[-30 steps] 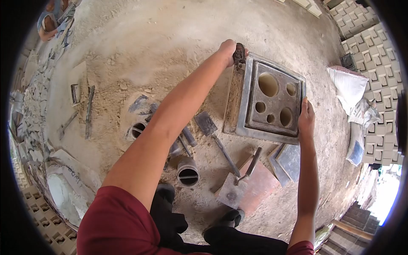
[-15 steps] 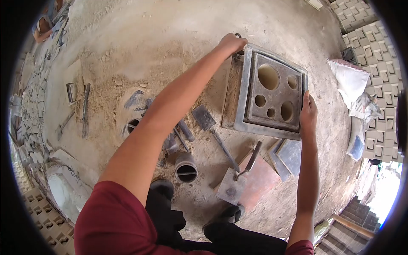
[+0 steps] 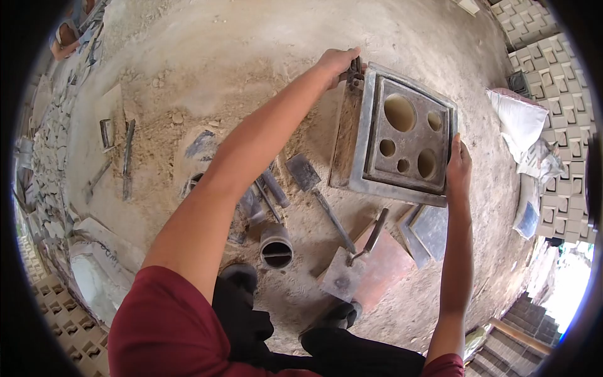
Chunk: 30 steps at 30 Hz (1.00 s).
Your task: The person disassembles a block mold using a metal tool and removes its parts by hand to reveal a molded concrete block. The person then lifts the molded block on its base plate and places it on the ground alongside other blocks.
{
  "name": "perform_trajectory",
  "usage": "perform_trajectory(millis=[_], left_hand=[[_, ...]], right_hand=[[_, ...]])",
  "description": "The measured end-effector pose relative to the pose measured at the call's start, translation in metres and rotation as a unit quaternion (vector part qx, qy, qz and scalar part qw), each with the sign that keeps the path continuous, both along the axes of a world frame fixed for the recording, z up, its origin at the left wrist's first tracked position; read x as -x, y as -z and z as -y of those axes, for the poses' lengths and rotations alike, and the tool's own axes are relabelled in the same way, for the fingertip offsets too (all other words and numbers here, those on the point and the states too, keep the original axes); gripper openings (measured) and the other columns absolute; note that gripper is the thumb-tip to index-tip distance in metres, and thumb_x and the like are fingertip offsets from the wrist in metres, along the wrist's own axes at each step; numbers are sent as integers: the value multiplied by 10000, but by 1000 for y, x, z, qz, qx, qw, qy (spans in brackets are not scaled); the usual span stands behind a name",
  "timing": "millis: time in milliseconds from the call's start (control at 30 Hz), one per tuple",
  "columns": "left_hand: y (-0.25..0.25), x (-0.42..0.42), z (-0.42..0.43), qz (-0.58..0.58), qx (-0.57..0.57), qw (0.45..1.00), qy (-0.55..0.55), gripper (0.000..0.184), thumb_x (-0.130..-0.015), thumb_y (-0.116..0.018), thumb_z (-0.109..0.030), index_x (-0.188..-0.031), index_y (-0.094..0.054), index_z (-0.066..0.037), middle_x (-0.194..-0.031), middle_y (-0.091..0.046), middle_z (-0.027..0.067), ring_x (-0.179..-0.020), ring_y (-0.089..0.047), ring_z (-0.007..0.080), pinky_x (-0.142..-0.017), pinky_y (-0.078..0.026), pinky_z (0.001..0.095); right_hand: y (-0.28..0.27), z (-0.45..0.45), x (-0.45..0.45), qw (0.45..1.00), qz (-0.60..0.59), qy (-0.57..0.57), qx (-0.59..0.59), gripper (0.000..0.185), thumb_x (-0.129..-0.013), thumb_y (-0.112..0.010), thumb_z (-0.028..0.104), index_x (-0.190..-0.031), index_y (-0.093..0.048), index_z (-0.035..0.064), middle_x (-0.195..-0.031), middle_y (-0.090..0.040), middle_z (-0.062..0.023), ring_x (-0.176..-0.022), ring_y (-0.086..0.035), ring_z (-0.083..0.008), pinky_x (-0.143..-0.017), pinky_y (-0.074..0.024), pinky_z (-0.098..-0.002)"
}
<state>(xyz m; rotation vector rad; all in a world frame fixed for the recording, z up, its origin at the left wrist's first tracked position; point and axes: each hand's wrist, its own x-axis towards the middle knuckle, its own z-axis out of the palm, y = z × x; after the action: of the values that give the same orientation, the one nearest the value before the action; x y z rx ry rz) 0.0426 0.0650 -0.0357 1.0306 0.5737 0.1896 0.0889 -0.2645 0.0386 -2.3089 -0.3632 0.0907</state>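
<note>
I have the square, metal-framed mould (image 3: 405,135), its inner plate pierced by five round holes, between both hands above or on the dusty floor (image 3: 301,116); whether it touches the ground I cannot tell. The fingers of my left hand (image 3: 342,63) are wrapped around a dark metal fitting (image 3: 357,78) at its upper left corner, while those of my right hand (image 3: 459,168) grasp its right edge. Nearer my feet lie a trowel (image 3: 347,270) on a reddish board (image 3: 389,270), a flat-bladed tool (image 3: 304,173) and a short metal cylinder (image 3: 276,242).
</note>
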Motion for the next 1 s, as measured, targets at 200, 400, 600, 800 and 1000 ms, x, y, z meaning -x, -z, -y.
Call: perform_trajectory(millis=[200, 400, 600, 800, 1000], left_hand=[[25, -17, 2, 104, 142, 984, -20, 378, -1011, -410, -307, -1103, -578, 19, -1001, -645, 100, -892, -625, 191, -800, -512, 339], [32, -17, 5, 180, 210, 961, -6, 396, -1011, -388, -379, -1012, -576, -30, -832, -601, 37, -765, -592, 160, -706, -509, 304], [29, -31, -9, 154, 261, 952, 44, 447, -984, -404, -484, -861, -535, -75, -717, -554, 8, -603, -552, 149, -559, -494, 289], [8, -40, -9, -30, -18, 999, -36, 428, -861, -619, -420, -945, -589, -2, -696, -593, 51, -598, -548, 150, -536, -481, 310], [10, -45, -18, -121, -246, 957, 94, 414, -716, -488, -83, -1087, -579, 77, -860, -633, 139, -696, -602, 212, -627, -514, 331]], right_hand=[[12, 10, -17, 1000, -6, -3, -1, 420, -985, -474, 330, -1111, -603, -49, -947, -659, -161, -860, -607, -199, -784, -468, -331], [4, 6, -14, 999, -28, 1, 19, 403, -986, -472, 311, -1104, -596, -54, -946, -659, -177, -863, -621, -219, -773, -473, -336], [8, 10, -20, 999, -28, -4, 29, 420, -986, -469, 324, -1112, -583, -60, -965, -660, -194, -862, -628, -231, -765, -477, -348], [6, 10, -17, 999, -42, -5, 13, 426, -987, -469, 335, -1127, -573, -54, -962, -662, -184, -859, -623, -211, -758, -478, -336], [5, 9, -16, 999, -50, -13, -2, 421, -993, -462, 335, -1124, -572, -50, -963, -659, -176, -852, -613, -189, -750, -476, -320]])
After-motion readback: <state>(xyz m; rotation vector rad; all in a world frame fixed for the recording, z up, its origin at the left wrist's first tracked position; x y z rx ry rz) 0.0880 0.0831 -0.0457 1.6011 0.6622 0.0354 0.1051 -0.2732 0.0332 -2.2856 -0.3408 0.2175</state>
